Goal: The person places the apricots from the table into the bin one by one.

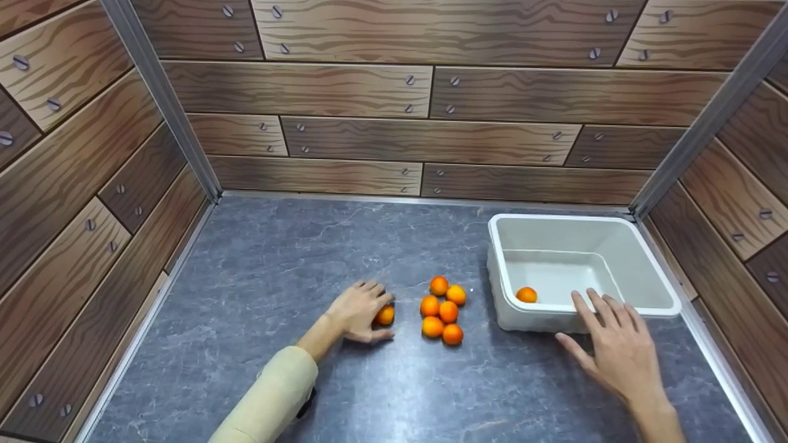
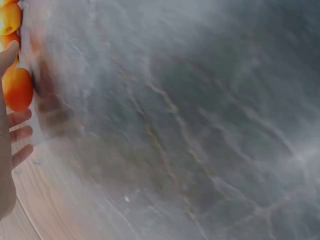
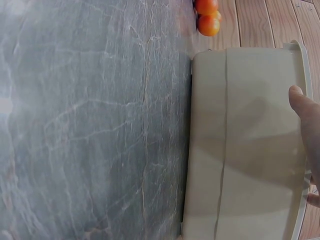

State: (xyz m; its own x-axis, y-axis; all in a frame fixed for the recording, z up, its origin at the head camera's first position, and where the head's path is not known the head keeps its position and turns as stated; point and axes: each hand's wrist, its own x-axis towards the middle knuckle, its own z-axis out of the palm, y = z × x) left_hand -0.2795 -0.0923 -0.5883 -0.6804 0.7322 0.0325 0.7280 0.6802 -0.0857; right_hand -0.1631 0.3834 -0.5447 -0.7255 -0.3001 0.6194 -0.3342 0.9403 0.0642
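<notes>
A small mandarin [image 1: 385, 315] lies on the table under my left hand [image 1: 362, 312], between the thumb and the spread fingers. In the left wrist view the mandarin [image 2: 18, 89] shows beside my loosely extended fingers [image 2: 21, 134]. Just right of that hand, several more mandarins [image 1: 448, 312] sit in a close cluster. My right hand [image 1: 619, 354] is at the near side of a white plastic bin [image 1: 511, 317], its straight fingers reaching over the rim and the thumb apart. One mandarin [image 1: 526, 295] lies inside the bin near its left wall.
Wood-patterned panels [image 1: 345, 92] wall in the grey marbled table [image 1: 289, 246] at the back and both sides. Metal strips [image 1: 184, 123] run along the corners. The bin stands close to the right wall.
</notes>
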